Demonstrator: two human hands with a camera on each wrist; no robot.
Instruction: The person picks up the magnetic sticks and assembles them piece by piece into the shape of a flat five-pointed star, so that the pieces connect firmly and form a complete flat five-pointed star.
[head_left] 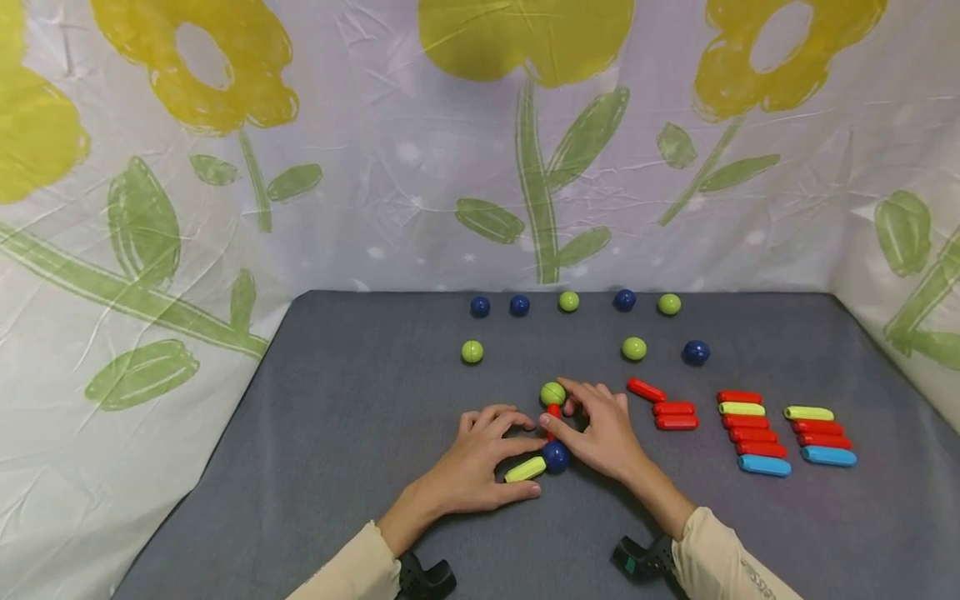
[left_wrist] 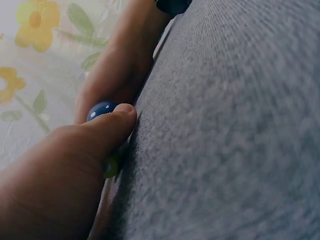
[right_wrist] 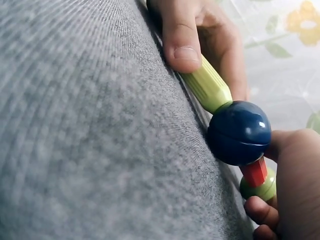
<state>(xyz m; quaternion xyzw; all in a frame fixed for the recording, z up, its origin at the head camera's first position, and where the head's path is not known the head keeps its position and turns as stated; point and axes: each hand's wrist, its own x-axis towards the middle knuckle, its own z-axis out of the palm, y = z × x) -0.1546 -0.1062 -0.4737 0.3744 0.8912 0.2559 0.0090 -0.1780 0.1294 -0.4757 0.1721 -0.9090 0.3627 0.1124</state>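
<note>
In the head view, a short chain lies on the grey surface: a lime-green ball (head_left: 552, 393), a red rod (head_left: 553, 422), a blue ball (head_left: 556, 457) and a yellow-green rod (head_left: 526, 470). My right hand (head_left: 603, 429) pinches the red rod, its thumb across it and fingers beside the green ball. Around the yellow-green rod, my left hand (head_left: 480, 458) is spread, index fingertip right at the blue ball, thumb on the near side. The right wrist view shows the left thumb (right_wrist: 184, 50) overlapping the end of the yellow-green rod (right_wrist: 210, 85).
Several blue balls (head_left: 696, 352) and green balls (head_left: 633, 348) are scattered toward the back edge. On the right lie loose red rods (head_left: 677, 422) and two columns of red, yellow-green and blue rods (head_left: 764, 465). A flowered cloth (head_left: 375, 167) hangs behind.
</note>
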